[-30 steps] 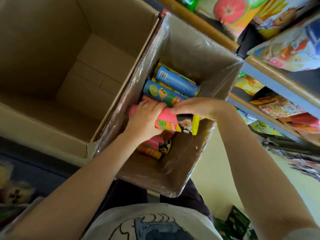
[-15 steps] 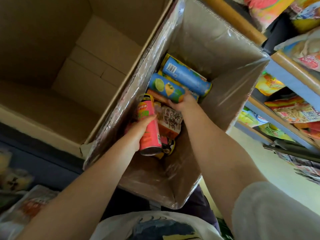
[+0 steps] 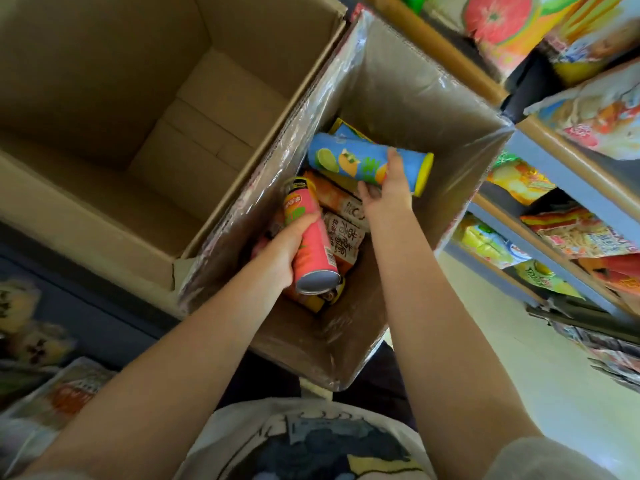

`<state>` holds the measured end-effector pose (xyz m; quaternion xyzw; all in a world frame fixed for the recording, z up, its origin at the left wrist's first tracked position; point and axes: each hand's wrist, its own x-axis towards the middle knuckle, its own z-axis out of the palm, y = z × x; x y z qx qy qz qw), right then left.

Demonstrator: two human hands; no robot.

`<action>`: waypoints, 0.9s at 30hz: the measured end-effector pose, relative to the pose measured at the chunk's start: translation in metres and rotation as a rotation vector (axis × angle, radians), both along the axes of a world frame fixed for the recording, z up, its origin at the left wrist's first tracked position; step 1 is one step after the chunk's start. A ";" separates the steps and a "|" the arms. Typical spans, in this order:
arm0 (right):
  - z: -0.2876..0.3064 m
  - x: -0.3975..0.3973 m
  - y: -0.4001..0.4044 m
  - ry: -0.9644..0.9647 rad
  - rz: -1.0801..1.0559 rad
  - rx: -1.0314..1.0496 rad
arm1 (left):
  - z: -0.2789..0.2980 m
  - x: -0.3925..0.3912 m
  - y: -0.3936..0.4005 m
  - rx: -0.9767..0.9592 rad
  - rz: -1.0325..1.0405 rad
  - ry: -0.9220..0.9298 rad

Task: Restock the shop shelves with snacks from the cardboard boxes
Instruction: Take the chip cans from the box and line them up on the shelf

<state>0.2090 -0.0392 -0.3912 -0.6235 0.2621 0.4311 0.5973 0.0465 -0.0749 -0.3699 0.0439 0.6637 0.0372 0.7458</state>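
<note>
gripping a pink crisp tube [image 3: 310, 244], the left hand [image 3: 282, 254] has its fingers curled round the tube's middle, with the silver base end pointing toward the camera. this tube is lifted at a tilt above the near-left part of the plastic-lined cardboard box [image 3: 398, 81], which serves as the landmark. the right hand [image 3: 386, 194] grasps a blue crisp tube [image 3: 367, 162] from beneath; its fingers wrap over the tube's far side and the thumb lies on the near side. the blue tube lies roughly level, raised over the middle of the lined box, yellow cap [image 3: 424, 174] toward the box's right wall. below both tubes, on the floor of the lined box, rest further orange crisp packs [image 3: 341, 223], one with printed characters on a pale panel. how many lie there cannot be told. touching the lined box on its left stands a second open cardboard box [image 3: 156, 98] with bare brown walls. to the right of the lined box stand blue-and-wood shop shelves [image 3: 568, 174] carrying bright snack bags [image 3: 588, 233] on several levels. near the lined box's close edge a white printed shirt [image 3: 311, 441] shows.
</note>
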 end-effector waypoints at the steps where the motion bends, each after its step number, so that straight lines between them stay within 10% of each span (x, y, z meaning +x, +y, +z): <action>1: 0.017 0.005 -0.006 -0.032 0.026 0.045 | 0.013 0.007 -0.002 0.033 0.010 -0.013; 15: 0.353 0.189 -0.151 -1.030 0.374 0.639 | 0.250 0.173 -0.065 0.765 -0.087 -0.258; 27: 0.565 0.359 -0.341 -1.497 -0.012 0.714 | 0.511 0.402 -0.198 1.566 -0.343 -0.830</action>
